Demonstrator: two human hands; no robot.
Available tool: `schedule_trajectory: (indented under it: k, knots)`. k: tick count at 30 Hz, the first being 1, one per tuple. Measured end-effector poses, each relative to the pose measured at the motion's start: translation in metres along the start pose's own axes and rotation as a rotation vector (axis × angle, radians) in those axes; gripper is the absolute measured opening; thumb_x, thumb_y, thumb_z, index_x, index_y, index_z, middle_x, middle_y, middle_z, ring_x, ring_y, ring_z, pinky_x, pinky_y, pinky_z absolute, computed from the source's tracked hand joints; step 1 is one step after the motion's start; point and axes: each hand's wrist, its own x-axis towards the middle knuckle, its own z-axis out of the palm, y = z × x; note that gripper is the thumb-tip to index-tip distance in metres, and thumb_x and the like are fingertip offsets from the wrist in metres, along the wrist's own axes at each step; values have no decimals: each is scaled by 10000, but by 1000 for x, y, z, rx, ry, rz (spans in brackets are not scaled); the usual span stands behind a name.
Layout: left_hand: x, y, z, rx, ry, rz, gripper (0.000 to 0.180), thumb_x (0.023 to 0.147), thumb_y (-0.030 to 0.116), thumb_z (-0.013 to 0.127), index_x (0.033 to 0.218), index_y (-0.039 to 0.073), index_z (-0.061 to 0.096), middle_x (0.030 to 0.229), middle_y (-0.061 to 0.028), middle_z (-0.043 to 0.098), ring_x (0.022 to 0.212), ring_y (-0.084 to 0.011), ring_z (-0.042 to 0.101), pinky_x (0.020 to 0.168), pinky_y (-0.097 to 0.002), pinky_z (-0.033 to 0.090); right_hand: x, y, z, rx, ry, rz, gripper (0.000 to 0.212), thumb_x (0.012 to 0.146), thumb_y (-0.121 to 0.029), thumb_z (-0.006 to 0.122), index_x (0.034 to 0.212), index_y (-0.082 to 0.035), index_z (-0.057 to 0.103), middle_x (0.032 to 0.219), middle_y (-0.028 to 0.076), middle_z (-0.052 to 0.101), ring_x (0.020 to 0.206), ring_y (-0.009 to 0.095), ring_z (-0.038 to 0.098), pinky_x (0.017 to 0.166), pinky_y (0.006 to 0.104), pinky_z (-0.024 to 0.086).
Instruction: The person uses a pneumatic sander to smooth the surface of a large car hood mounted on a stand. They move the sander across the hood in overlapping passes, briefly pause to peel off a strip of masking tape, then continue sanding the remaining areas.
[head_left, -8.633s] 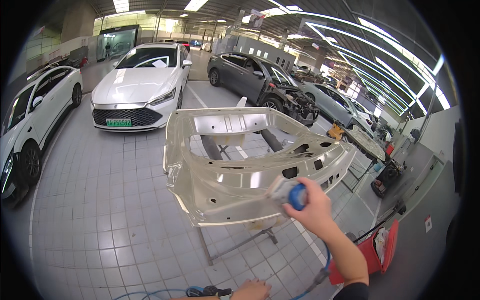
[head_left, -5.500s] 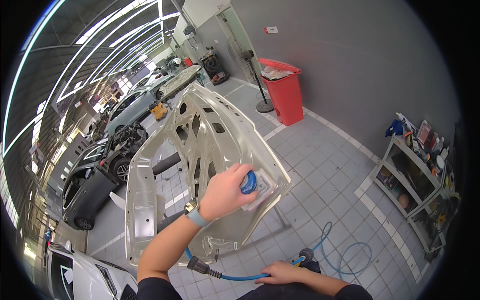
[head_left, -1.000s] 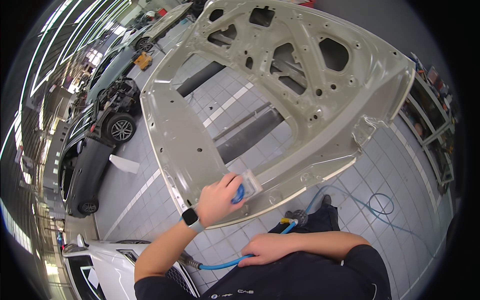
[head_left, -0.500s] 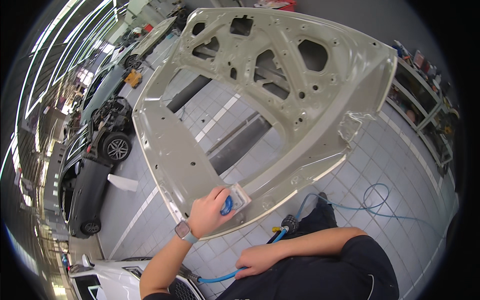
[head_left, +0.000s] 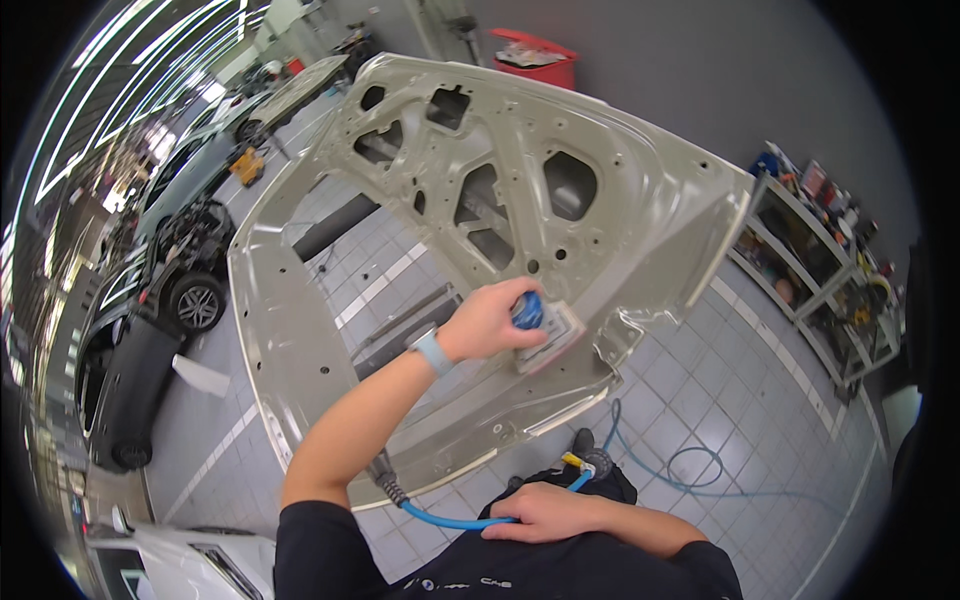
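Observation:
A large beige-grey car tailgate panel [head_left: 300, 345] with several cut-outs and a window opening lies in front of me. My left hand [head_left: 488, 322], with a watch on its wrist, is closed round a sander [head_left: 553, 338] with a blue top and a flat rectangular pad. The sander sits over the lower right part of the panel; how firmly its pad touches is hidden. Close to my body, my right hand [head_left: 545, 512] is closed on a blue air hose [head_left: 450, 520]. A dark sleeve end [head_left: 392, 490] of this hose shows under my left forearm.
Behind the panel stands a red bin [head_left: 545, 70]. A metal shelf cart [head_left: 800, 255] with bottles and tools is at the right. Loose hose [head_left: 695, 480] coils on the tiled floor. Cars line the left, a dark one [head_left: 130, 370] nearest; a white car [head_left: 180, 560] is lower left.
My left hand has carried the sander rightward and farther away, from the panel's near edge towards its right part. The view has shifted as well. My right hand stays on the hose.

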Motion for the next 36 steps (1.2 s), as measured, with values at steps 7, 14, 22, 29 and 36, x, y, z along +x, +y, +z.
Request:
schedule_trajectory:
  k: [7, 14, 22, 29, 36]
  knots:
    - [-24, -26, -18, -259, -168, -234, 575, 793, 323, 899, 1240, 77, 634, 981, -81, 688, 887, -194, 650, 835, -339, 535, 1, 4, -40, 93, -238, -13, 467, 1073, -430, 611, 887, -9, 684, 695, 199, 637, 670, 417, 650, 636, 497, 506]
    - [-123, -56, -59, -186, -331, -344, 562, 779, 328, 887, 1211, 72, 636, 982, -125, 704, 876, -282, 682, 812, -382, 556, 72, -13, -9, 269, -336, -89, 398, 1079, -378, 617, 922, -16, 673, 707, 193, 642, 685, 420, 653, 633, 495, 508]
    - [-246, -110, -109, -241, -341, -292, 544, 768, 353, 880, 1165, 69, 639, 916, -168, 702, 841, -381, 689, 759, -451, 553, 163, -31, 44, 324, -227, -161, 309, 1063, -315, 643, 970, -20, 648, 750, 175, 654, 707, 401, 665, 629, 486, 519]
    - [-272, -136, -134, -247, -490, -282, 565, 768, 345, 906, 1181, 80, 628, 1018, -150, 704, 890, -379, 691, 794, -434, 559, 180, -36, 58, 339, -111, -91, 286, 1052, -306, 663, 978, -30, 652, 753, 156, 646, 698, 384, 664, 616, 466, 520]
    - [-162, -135, -79, -255, -445, 31, 548, 791, 378, 854, 1181, 68, 625, 1021, -170, 696, 910, -398, 679, 798, -452, 548, 150, -44, 36, 234, -32, 88, 218, 1024, -223, 715, 1069, -11, 697, 890, 136, 713, 767, 346, 698, 663, 428, 560]
